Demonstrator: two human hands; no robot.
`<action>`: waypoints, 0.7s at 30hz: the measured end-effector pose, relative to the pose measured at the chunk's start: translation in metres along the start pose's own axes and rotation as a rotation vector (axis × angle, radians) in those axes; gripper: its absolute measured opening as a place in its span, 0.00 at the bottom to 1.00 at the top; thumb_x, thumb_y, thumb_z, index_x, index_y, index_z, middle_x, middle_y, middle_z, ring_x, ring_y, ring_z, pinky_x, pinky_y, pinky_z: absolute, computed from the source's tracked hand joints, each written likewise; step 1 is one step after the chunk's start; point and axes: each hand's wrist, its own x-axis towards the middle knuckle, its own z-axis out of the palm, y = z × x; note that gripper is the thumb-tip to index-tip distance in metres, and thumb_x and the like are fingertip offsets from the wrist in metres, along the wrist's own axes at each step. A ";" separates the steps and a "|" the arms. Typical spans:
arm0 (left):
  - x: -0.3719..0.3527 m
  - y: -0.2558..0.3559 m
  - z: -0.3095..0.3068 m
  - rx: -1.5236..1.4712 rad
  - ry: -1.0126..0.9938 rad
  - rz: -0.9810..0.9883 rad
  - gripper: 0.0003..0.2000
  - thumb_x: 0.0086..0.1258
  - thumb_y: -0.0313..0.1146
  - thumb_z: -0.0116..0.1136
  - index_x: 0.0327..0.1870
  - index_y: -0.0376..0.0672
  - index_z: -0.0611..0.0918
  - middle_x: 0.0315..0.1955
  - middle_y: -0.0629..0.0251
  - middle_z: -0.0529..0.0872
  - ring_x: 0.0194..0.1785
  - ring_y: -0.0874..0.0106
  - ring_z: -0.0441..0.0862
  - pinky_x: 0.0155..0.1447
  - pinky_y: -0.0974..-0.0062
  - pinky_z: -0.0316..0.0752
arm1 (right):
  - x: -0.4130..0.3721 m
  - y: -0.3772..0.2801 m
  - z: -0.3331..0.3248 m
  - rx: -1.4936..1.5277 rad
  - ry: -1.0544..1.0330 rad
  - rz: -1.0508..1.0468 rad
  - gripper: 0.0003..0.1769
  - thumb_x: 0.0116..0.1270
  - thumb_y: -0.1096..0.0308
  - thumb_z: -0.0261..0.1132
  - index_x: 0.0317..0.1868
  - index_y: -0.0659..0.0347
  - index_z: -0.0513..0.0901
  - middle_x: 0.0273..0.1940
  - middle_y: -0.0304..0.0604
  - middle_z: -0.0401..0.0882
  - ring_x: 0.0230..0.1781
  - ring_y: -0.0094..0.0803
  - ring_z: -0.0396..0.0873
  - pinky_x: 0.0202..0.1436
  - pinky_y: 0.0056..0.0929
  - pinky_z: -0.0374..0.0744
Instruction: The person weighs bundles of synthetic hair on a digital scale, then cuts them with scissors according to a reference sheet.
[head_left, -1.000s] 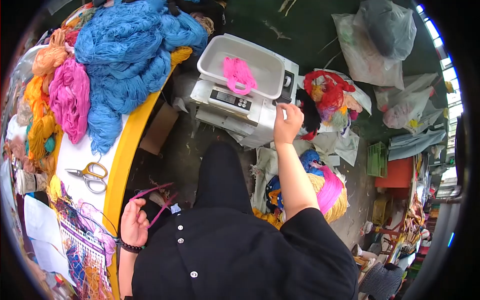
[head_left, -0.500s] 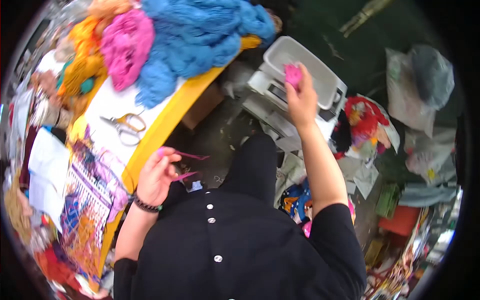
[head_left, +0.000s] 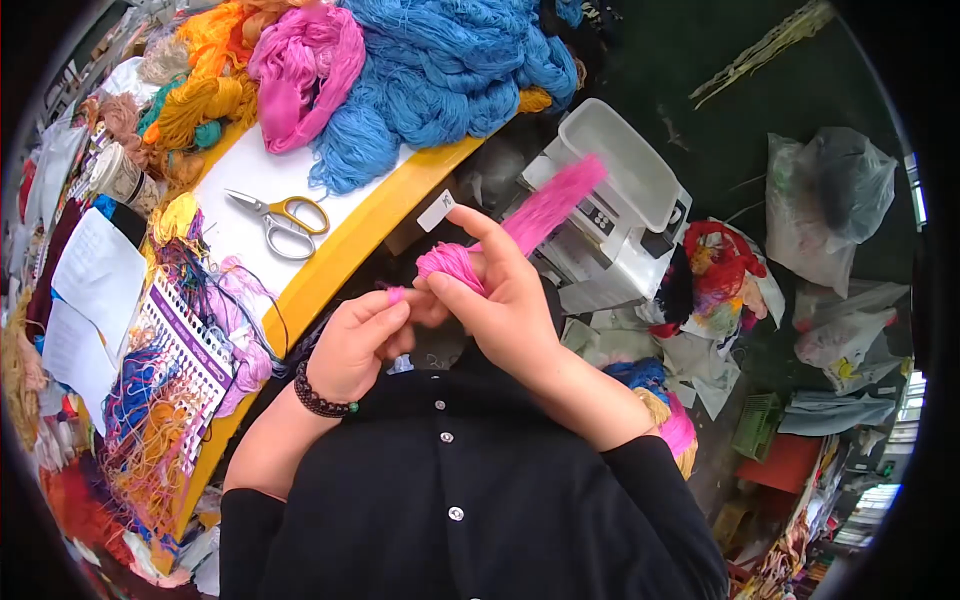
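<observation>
A bundle of bright pink yarn (head_left: 450, 263) is gripped in my right hand (head_left: 505, 305); its loose tail, blurred, stretches up and right over the scale (head_left: 600, 225). A small white label (head_left: 435, 212) shows at the tip of my right index finger. Close by on the left, my left hand (head_left: 350, 340) is closed in a pinch, with a bit of pink strand (head_left: 395, 294) at its fingers. Its fingertips come right up to the held bundle, partly hidden behind my right hand.
On the yellow-edged table (head_left: 360, 235) lie scissors (head_left: 285, 220), a large blue yarn heap (head_left: 440, 70), a pink skein (head_left: 305, 75) and a spiral-bound thread card (head_left: 185, 345). The scale carries a grey tray (head_left: 620, 160). Red scraps (head_left: 725, 265) and plastic bags (head_left: 830, 190) lie on the right.
My right hand has come back from the scale tray towards my left hand, bringing the pink yarn. My left hand has moved right to meet it. The white label now shows.
</observation>
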 end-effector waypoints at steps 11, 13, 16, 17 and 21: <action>0.003 0.004 0.014 -0.174 0.072 0.156 0.10 0.72 0.27 0.52 0.50 0.34 0.79 0.43 0.63 0.84 0.46 0.74 0.81 0.54 0.75 0.75 | -0.010 0.020 0.008 -0.244 0.070 -0.098 0.33 0.62 0.77 0.62 0.67 0.66 0.59 0.35 0.43 0.83 0.36 0.22 0.80 0.42 0.22 0.77; 0.005 0.002 0.017 -0.171 0.102 0.192 0.09 0.71 0.26 0.53 0.48 0.33 0.80 0.42 0.63 0.84 0.45 0.75 0.81 0.52 0.77 0.75 | -0.010 0.023 0.009 -0.242 0.076 -0.107 0.33 0.62 0.77 0.62 0.67 0.66 0.59 0.35 0.43 0.83 0.36 0.22 0.80 0.42 0.21 0.77; 0.004 0.001 0.018 -0.178 0.146 0.224 0.08 0.70 0.25 0.54 0.45 0.32 0.81 0.40 0.62 0.84 0.43 0.76 0.82 0.51 0.80 0.76 | -0.011 0.023 0.010 -0.253 0.094 -0.129 0.33 0.62 0.77 0.63 0.67 0.66 0.60 0.34 0.44 0.83 0.35 0.23 0.81 0.42 0.22 0.76; 0.003 0.000 0.017 -0.189 0.157 0.218 0.08 0.69 0.24 0.54 0.45 0.31 0.82 0.39 0.62 0.84 0.43 0.75 0.82 0.51 0.79 0.76 | -0.012 0.023 0.011 -0.267 0.111 -0.142 0.34 0.61 0.77 0.63 0.66 0.66 0.60 0.33 0.44 0.83 0.34 0.23 0.81 0.42 0.22 0.77; 0.002 -0.002 0.015 -0.188 0.178 0.225 0.08 0.68 0.23 0.53 0.45 0.31 0.82 0.39 0.62 0.85 0.43 0.75 0.82 0.51 0.79 0.76 | -0.012 0.024 0.010 -0.367 0.121 -0.204 0.33 0.61 0.77 0.64 0.66 0.65 0.61 0.30 0.45 0.83 0.33 0.25 0.82 0.41 0.23 0.77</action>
